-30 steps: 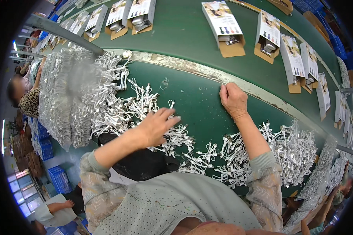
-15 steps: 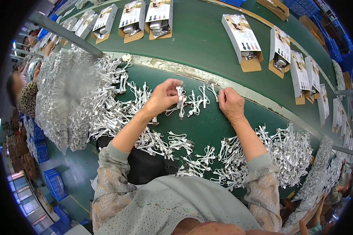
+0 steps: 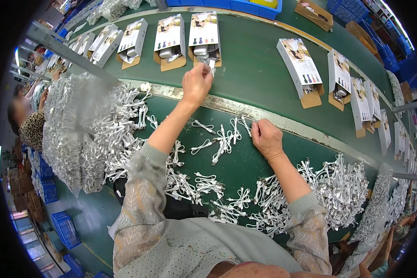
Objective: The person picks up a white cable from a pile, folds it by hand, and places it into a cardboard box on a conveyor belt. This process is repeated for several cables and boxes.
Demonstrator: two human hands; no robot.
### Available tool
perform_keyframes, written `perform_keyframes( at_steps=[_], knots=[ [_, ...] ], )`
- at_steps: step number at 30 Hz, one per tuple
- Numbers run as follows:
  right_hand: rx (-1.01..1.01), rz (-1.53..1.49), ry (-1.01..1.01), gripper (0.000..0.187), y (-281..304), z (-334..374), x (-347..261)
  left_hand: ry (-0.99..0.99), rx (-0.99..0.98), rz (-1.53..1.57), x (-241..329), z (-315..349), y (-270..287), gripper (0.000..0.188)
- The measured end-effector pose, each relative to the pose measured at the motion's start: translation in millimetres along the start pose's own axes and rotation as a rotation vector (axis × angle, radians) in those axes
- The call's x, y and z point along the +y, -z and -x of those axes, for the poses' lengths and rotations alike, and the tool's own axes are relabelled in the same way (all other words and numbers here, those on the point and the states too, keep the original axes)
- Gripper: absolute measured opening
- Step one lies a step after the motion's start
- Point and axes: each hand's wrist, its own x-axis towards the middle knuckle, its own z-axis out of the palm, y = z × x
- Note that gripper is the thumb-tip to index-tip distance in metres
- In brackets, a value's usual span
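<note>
My left hand [image 3: 198, 84] reaches across the metal strip. Its fingers pinch a small bundled white cable [image 3: 211, 66] just in front of an open white box [image 3: 204, 30]. Inside that box's near end are a grey-white device and a silvery packet. Back on the green table, my right hand [image 3: 268, 138] is closed, thumb and fingers around the end of another white cable [image 3: 244, 124]. Several looped white cables [image 3: 224, 142] lie between my forearms. A larger heap of cables [image 3: 333, 194] sits right of my right forearm, and another [image 3: 120, 125] lies to the left.
A worn metal strip [image 3: 292, 125] divides the table from the green belt [image 3: 250, 60]. More open boxes [image 3: 306, 62] stand along the belt at left and right. Plastic-wrapped cable bundles [image 3: 72, 129] are piled at the left edge. A person [image 3: 30, 116] sits beyond them.
My left hand has moved forward from the table over the belt, carrying a white cable. The boxes have shifted right along the belt. My right hand stays near the strip.
</note>
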Motion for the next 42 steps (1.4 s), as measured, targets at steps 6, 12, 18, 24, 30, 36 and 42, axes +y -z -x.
perform_keyframes(
  at_steps=[6, 12, 18, 24, 30, 36, 42],
  knots=[
    [0.002, -0.016, -0.012, 0.020, -2, -1, -3, -0.064, 0.024, -0.276, 8, -69, -49, 0.015],
    [-0.009, -0.014, 0.000, 0.019, -1, -1, 4, -0.561, -0.406, -0.131, 52, 4, -33, 0.030],
    [0.007, -0.010, 0.002, 0.018, -1, -1, 3, -0.720, -0.598, -0.167, 43, 79, -9, 0.009],
    [-0.009, 0.001, -0.017, 0.019, 1, 1, 2, -0.312, -0.479, -0.209, 24, 63, 16, 0.009],
    [-0.020, 0.011, -0.019, 0.019, 2, -2, -1, -0.131, -0.070, -0.184, 20, -18, -35, 0.013],
    [-0.025, 0.001, -0.016, 0.018, 0, -3, -2, -0.301, -0.073, 0.092, 19, -24, -60, 0.031],
    [0.012, -0.049, -0.020, 0.020, 2, 0, 2, -0.431, -0.749, -0.142, 24, 58, 24, 0.024]
  ],
)
